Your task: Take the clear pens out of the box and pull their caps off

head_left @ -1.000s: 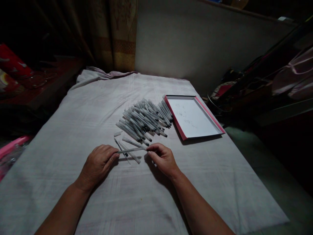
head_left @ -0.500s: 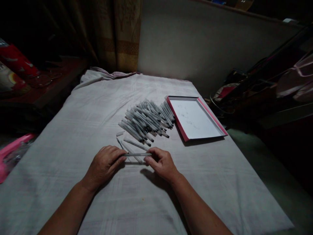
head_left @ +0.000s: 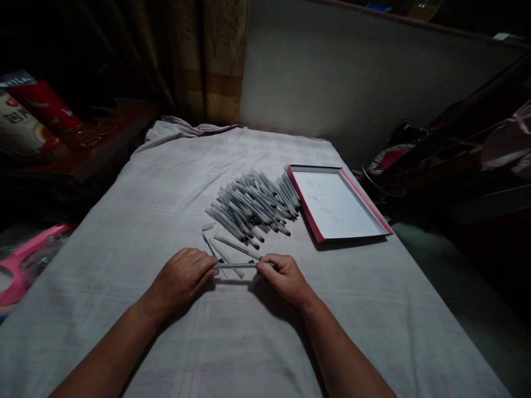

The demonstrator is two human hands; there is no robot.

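A: What is the biggest thing by the hands?

B: The pale wall [head_left: 332,83], far past both hands. Then comes the pale cloth [head_left: 352,309] under them. Its near part runs out of the picture.

A: And what is far to the left of the left hand?

B: A brown curtain [head_left: 224,61] hangs ahead of that hand, and its left part is lost in the dark. Out to the left is a pink thing [head_left: 20,265], cut off by the edge. I can't tell what it is.

A: What is past the right hand?

B: A flat red box [head_left: 344,204] with a white inside. The marks in it are too faint to read. Left of it, ahead of both hands, is a big pile of pens [head_left: 249,204]. They cover each other, so I can't count them.

A: What are the hands doing?

B: The left hand [head_left: 182,282] pinches one end of a pen [head_left: 236,266]. The right hand [head_left: 286,276] pinches the other end. Fingers hide both tips.

A: Anything smaller?

B: Some loose pen parts [head_left: 238,247] lie just past the pen, partly behind it. A tiny clear piece [head_left: 208,226] lies ahead of the left hand, maybe a cap.
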